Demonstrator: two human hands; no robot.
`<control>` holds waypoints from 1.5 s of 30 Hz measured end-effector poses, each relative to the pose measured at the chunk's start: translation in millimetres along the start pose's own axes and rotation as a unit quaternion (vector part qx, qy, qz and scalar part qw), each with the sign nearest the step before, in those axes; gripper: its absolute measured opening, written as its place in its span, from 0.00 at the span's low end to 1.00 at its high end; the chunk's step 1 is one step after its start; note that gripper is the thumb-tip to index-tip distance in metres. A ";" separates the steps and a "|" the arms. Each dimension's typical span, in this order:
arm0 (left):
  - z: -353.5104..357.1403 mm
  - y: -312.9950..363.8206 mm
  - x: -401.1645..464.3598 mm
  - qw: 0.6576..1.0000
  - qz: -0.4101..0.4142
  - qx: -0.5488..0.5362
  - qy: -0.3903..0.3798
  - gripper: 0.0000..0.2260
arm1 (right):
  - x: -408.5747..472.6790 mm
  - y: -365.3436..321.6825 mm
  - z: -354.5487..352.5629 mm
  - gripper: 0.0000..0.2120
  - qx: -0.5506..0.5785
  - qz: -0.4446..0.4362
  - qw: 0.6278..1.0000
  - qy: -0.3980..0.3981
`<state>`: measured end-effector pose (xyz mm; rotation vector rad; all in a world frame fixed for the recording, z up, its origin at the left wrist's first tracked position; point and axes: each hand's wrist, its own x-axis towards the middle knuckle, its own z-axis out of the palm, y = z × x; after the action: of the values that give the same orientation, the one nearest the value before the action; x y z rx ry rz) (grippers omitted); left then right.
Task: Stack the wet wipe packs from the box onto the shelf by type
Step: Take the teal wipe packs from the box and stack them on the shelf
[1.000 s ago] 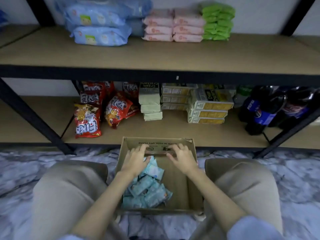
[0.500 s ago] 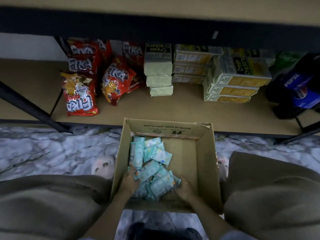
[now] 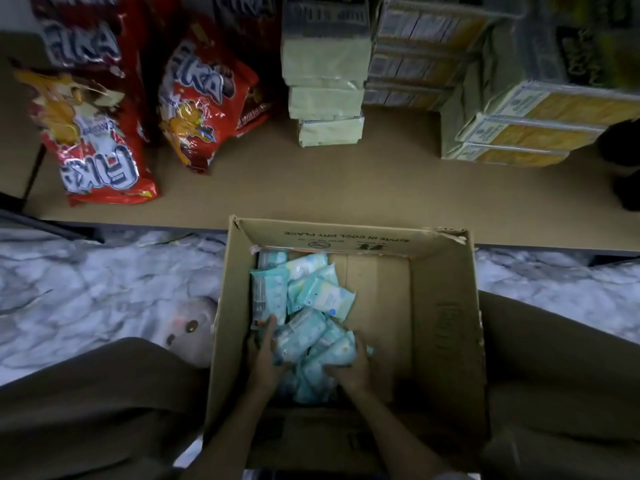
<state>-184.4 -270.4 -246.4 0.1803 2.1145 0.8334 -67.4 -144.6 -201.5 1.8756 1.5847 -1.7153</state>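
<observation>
Left side of view: the red foil snack bags [image 3: 104,133] stand on the brown particle-board lower shelf [image 3: 346,181]. Their white lettering reads "FIKA", seen upside down on the front bag; a cartoon cat figure is printed on the bags.

Centre: the open brown cardboard box [image 3: 446,306] sits on the floor between the person's knees, touching the shelf edge. The pale turquoise plastic wet wipe packs [image 3: 311,296] lie in a loose pile against its left inner wall. The right half of the box floor is bare cardboard.

The left hand [image 3: 265,358] is inside the box, fingers curled round the near-left edge of the pile. The right hand [image 3: 349,370] grips the near-right side of the same pile, fingers wrapped over a pack. Both hands are closed on packs.

Recommended procedure for this step: squeeze the packs between both palms, support them from beneath, and lift straight up past the box walls. The film looks slippery; a loose hold may shed packs. All visible packs appear to be one colour, so they likely belong in a single stack.

Upper flap print, inverted: "STORE IN COOL DRY PLACE".

Right of centre: the stacked pale green cracker packets [image 3: 325,98] and the yellow-faced cartons [image 3: 519,133] carry labels too blurred to read.
</observation>
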 end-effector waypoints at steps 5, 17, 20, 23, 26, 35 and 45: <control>2.0 34.2 -2.7 0.999 0.026 0.034 0.008 0.48 | 23.2 -26.4 -26.4 0.36 0.022 -0.066 0.996 0.064; 34.1 81.6 -0.1 0.935 0.105 0.337 -0.044 0.36 | 24.2 -36.8 -59.7 0.44 -0.135 -0.060 0.988 0.053; 28.3 82.3 1.9 0.972 0.118 0.187 -0.086 0.34 | 27.9 -34.8 -60.6 0.42 -0.021 -0.044 0.998 0.041; 22.9 90.6 -1.2 0.987 0.113 0.074 -0.084 0.31 | 22.9 -38.0 -62.8 0.39 0.032 -0.063 0.997 0.039; 15.9 102.6 -10.0 0.990 0.117 0.054 -0.056 0.27 | 11.8 -48.9 -67.1 0.38 0.049 -0.093 0.994 0.040; -35.6 172.0 -81.5 0.973 0.230 -0.021 0.031 0.26 | -60.7 -127.2 -110.6 0.34 0.106 -0.285 0.949 0.078; -132.1 291.6 -198.1 0.860 0.471 -0.130 0.147 0.24 | -199.1 -207.5 -178.3 0.32 0.154 -0.512 0.842 0.070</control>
<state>-202.3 -191.1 121.2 1.0571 2.1113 1.7934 -66.4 -45.7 122.1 1.2794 2.8428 -2.3198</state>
